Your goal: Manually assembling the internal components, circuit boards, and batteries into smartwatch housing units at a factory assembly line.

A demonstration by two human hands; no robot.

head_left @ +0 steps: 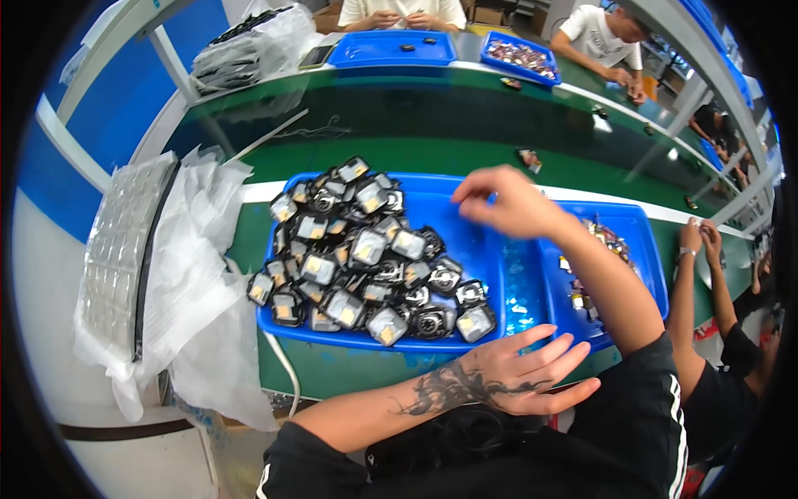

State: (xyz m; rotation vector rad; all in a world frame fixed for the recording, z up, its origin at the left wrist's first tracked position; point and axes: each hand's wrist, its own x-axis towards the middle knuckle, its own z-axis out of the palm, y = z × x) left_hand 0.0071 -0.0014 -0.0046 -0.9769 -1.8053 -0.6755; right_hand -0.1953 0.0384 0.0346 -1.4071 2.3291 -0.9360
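Note:
My left hand (525, 376) is open, its fingers stretched to the right above the near edge of the blue trays, with nothing in it. My right hand (509, 201) hangs over the far right part of the larger blue tray (445, 193). Its fingers are loosely bent, slightly blurred, the tips apart, and no object shows in them. Many small black units with clear, squarish covers (366, 247) are heaped in that tray, mostly to the left of my hands. Under my right forearm, a second blue tray (651, 249) holds small colourful parts (611, 241), partly hidden.
White wrapping sheets (199, 249) and a clear moulded tray (125, 249) stand at the left. Beyond runs a green belt (374, 150) with a small part (529, 160) on it. Co-workers (611, 46) sit across, near blue trays (391, 48); another person's hands (700, 237) are at right.

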